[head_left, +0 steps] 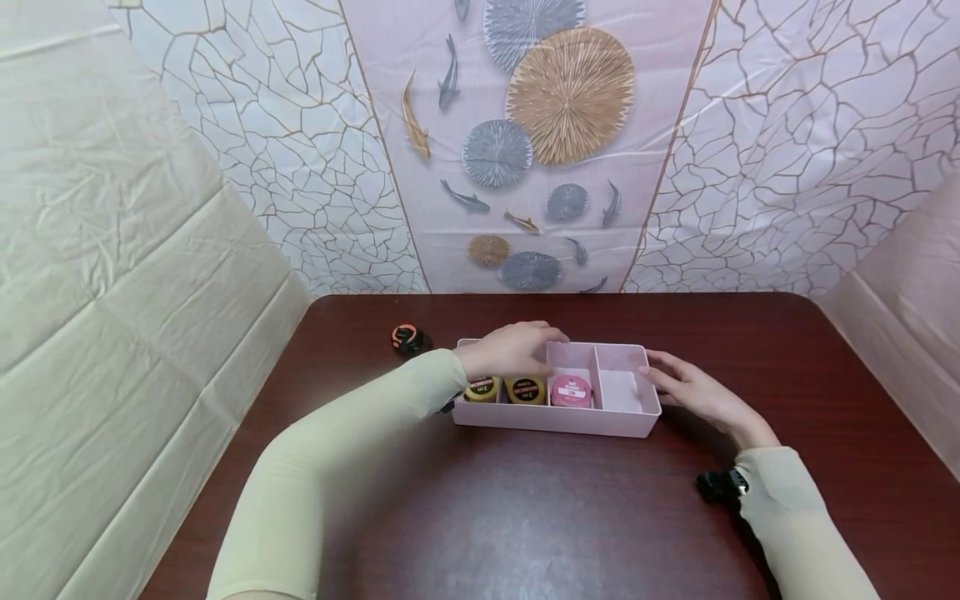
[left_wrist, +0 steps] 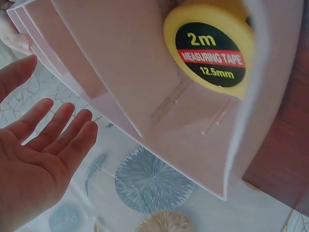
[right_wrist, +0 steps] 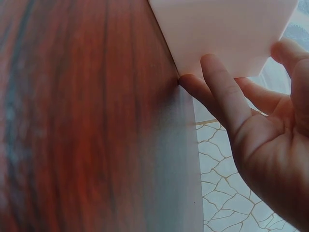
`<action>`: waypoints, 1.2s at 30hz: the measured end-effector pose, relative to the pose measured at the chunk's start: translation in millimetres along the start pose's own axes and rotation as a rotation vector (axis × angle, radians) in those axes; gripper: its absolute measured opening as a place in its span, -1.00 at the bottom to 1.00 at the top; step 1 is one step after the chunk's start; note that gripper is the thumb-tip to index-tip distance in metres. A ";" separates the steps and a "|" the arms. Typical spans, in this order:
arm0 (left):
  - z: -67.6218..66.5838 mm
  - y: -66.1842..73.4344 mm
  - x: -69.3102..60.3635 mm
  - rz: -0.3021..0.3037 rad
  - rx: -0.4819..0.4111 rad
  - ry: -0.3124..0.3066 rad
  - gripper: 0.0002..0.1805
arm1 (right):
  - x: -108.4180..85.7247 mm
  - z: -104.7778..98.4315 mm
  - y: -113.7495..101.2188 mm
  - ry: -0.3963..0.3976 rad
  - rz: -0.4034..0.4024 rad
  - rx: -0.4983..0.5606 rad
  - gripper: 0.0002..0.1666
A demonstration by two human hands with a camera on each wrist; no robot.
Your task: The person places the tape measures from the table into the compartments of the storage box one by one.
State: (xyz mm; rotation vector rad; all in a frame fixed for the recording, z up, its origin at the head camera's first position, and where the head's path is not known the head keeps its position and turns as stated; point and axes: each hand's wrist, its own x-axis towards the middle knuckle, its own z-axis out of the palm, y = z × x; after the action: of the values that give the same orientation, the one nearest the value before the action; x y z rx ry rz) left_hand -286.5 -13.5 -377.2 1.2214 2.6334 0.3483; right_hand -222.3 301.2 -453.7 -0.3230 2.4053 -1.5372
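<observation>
A pale pink divided box (head_left: 555,418) lies across the table, with tape measures in its compartments. Two yellow ones (head_left: 525,391) sit toward the left, their labels reading 2m, and a pink one (head_left: 572,391) sits right of them. The left hand (head_left: 510,348) is over the box's left half, partly covering it; in the left wrist view its loosely bent fingers (left_wrist: 63,130) hold nothing. At the box's right end, the right hand (head_left: 701,394) holds the end wall, thumb at the rim and fingertips (right_wrist: 212,65) against the outer face.
A black and orange tape measure (head_left: 407,338) lies on the dark red-brown table (head_left: 510,517), left of and behind the box. The rightmost compartment (head_left: 621,392) shows a bare floor. Patterned cloth (head_left: 480,217) hangs behind the table.
</observation>
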 end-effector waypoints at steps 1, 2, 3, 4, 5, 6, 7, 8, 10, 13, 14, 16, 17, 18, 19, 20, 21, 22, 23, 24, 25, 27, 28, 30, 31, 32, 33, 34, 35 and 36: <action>-0.5 -0.9 -0.6 -0.003 0.003 0.003 -0.40 | 0.1 0.1 0.1 -0.001 0.001 0.000 -0.21; -1.1 -1.7 -1.3 -0.005 0.007 0.008 -0.40 | 0.2 0.2 0.2 -0.002 0.001 0.003 -0.21; -1.7 -2.7 -2.0 -0.006 0.010 0.012 -0.41 | 0.3 0.3 0.4 -0.003 0.001 0.005 -0.21; -2.0 -3.9 -2.4 -0.005 0.015 0.017 -0.41 | 0.4 0.4 0.4 -0.004 0.002 0.007 -0.21; -2.3 -5.4 -2.8 -0.006 0.020 0.023 -0.42 | 0.5 0.4 0.4 -0.004 0.002 0.009 -0.21; -2.5 -7.0 -3.4 -0.009 0.020 0.028 -0.42 | 0.5 0.3 0.4 -0.004 0.003 0.010 -0.21; -2.9 -8.4 -3.9 -0.011 0.020 0.035 -0.42 | 0.6 0.3 0.4 -0.005 0.004 0.011 -0.20; -3.5 -9.6 -4.6 -0.014 0.016 0.041 -0.42 | 0.8 0.2 0.3 -0.005 0.005 0.011 -0.20; -4.5 -12.1 -5.8 -0.021 0.011 0.050 -0.42 | 0.8 0.0 -0.2 -0.003 0.009 0.004 -0.19; -6.3 -14.6 -7.6 -0.031 0.005 0.058 -0.41 | 0.8 -0.4 -0.7 -0.004 0.015 0.001 -0.18; -6.8 -15.4 -8.3 -0.033 0.004 0.059 -0.41 | 0.7 -0.3 -0.8 -0.004 0.017 0.000 -0.18; -7.0 -17.5 -9.3 -0.036 0.005 0.063 -0.40 | 0.5 -0.1 -0.7 -0.005 0.019 0.002 -0.18; -7.2 -18.6 -10.0 -0.037 0.004 0.065 -0.40 | 0.4 0.1 -0.6 -0.005 0.019 0.003 -0.18; -7.4 -19.9 -10.8 -0.038 0.004 0.069 -0.40 | 0.3 0.4 -0.5 -0.007 0.021 0.006 -0.19; -7.7 -21.2 -11.7 -0.040 0.004 0.072 -0.40 | 0.2 0.8 -0.2 -0.008 0.020 0.009 -0.19; -8.2 -22.6 -12.7 -0.042 0.003 0.074 -0.40 | 0.2 1.2 -0.1 -0.008 0.018 0.010 -0.19; -8.6 -24.2 -13.8 -0.044 0.003 0.078 -0.41 | 0.1 1.5 0.1 -0.008 0.018 0.011 -0.20; -9.4 -25.8 -15.0 -0.047 0.001 0.082 -0.41 | -0.1 1.8 0.1 -0.008 0.017 0.010 -0.20; -10.3 -27.5 -16.2 -0.050 0.001 0.087 -0.42 | -0.2 2.1 0.1 -0.008 0.016 0.012 -0.20; -11.4 -29.1 -17.7 -0.054 -0.002 0.093 -0.42 | -0.3 2.1 0.1 -0.008 0.016 0.012 -0.20; -12.1 -31.0 -19.0 -0.058 -0.006 0.099 -0.43 | -0.3 2.1 0.0 -0.006 0.016 0.009 -0.20; -14.0 -34.3 -21.7 -0.067 -0.011 0.111 -0.43 | -0.5 1.7 -0.4 -0.005 0.017 0.004 -0.20; -14.8 -35.9 -22.9 -0.073 -0.011 0.117 -0.42 | -0.5 1.4 -0.5 -0.004 0.016 0.001 -0.19; -16.4 -38.4 -25.1 -0.083 -0.009 0.124 -0.43 | -0.3 0.6 -0.5 -0.002 0.014 -0.001 -0.19; -16.9 -39.5 -25.9 -0.088 -0.005 0.125 -0.43 | -0.2 0.3 -0.5 -0.003 0.014 -0.003 -0.20; -17.6 -40.3 -26.7 -0.093 0.000 0.126 -0.43 | 0.0 0.0 -0.5 -0.004 0.010 -0.002 -0.20; -18.0 -41.0 -27.4 -0.098 0.000 0.127 -0.43 | 0.1 -0.2 -0.4 -0.003 0.008 -0.001 -0.20; -18.3 -41.8 -28.0 -0.101 0.000 0.127 -0.43 | 0.2 -0.2 -0.4 -0.003 0.007 -0.001 -0.21; -18.5 -42.5 -28.5 -0.104 -0.001 0.127 -0.42 | 0.4 -0.2 -0.3 -0.005 0.007 -0.001 -0.21; -18.6 -43.2 -28.9 -0.107 -0.003 0.129 -0.42 | 0.4 -0.1 -0.2 -0.006 0.008 0.001 -0.21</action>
State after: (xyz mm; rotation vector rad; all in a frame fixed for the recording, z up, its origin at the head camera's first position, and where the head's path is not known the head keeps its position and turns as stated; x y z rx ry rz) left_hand -304.7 -65.2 -369.8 1.0859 2.7922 0.4249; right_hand -222.7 301.0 -453.5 -0.3172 2.3988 -1.5314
